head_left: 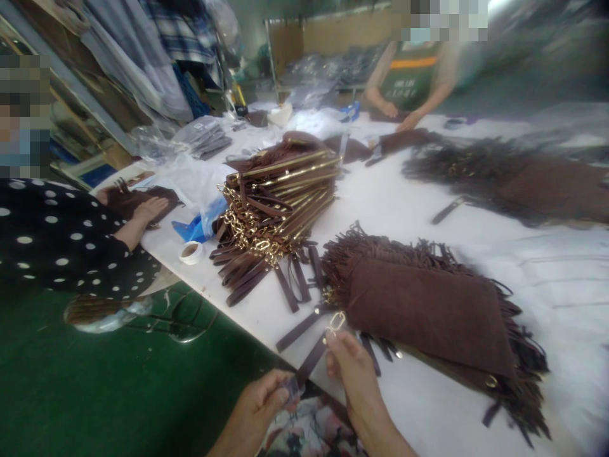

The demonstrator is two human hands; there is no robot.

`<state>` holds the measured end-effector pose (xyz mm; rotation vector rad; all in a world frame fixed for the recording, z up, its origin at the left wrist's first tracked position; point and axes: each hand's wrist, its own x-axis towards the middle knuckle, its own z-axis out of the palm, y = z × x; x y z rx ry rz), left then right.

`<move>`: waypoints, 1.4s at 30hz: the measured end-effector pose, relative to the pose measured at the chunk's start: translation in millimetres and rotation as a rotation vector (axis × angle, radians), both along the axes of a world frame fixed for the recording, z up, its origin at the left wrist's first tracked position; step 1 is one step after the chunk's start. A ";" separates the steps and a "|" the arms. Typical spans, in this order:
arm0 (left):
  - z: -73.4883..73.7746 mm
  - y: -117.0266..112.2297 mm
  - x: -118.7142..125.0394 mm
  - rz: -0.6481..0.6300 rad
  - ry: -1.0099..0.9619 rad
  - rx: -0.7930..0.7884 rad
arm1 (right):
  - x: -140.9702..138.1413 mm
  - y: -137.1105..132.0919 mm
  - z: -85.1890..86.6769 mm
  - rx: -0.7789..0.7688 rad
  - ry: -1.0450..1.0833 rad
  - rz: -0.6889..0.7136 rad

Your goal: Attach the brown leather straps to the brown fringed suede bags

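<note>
A: From the head camera, where is the strap [311, 363]?
B: At the near edge of the white table [257, 312], between the person's two hands. Its long axis slants from near left to far right, and the end with the gold-toned link [337, 322] points far, toward the bags.
A: And the grips?
B: The right hand [354, 368] pinches at the far end, fingertips by the link. The left hand [261, 401] clasps a small clear plastic piece [291, 388] between thumb and fingers, at the strap's near end; I can't tell whether it grips the strap too.
A: What are the materials like?
B: The strap is flat, narrow and dark brown, leather-like; the link is a shiny elongated loop. Just right lies a brown bag [428, 311], its flat panel suede-like and roughly rectangular, with shaggy fringe around it. Farther left, a heap of brown bags [295, 190] shows gold-toned zips, chains and looped straps. A white roll of tape [191, 252] sits left of that heap, round with a brown core.
A: Any writing?
B: Pale lettering on the green apron [408, 86] of a co-worker at the far side, under an orange band, too blurred to read. At the left, another co-worker's sleeve [61, 244] carries white dots on black.
</note>
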<state>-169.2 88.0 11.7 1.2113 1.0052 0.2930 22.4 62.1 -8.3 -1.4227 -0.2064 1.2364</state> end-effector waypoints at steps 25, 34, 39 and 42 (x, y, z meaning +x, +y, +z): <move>6.5 2.2 36.0 -0.171 -0.021 -0.156 | 11.9 -8.9 -6.9 0.029 0.021 0.045; 7.4 13.6 63.7 -0.109 -0.088 -0.270 | 15.7 -11.8 -6.1 0.047 0.033 0.087; 10.6 16.5 68.2 -0.027 -0.238 -0.502 | 18.6 -10.1 -3.9 0.031 -0.014 0.124; 14.1 20.2 71.5 0.009 -0.310 -0.655 | 21.8 -10.1 -1.9 0.035 -0.082 0.150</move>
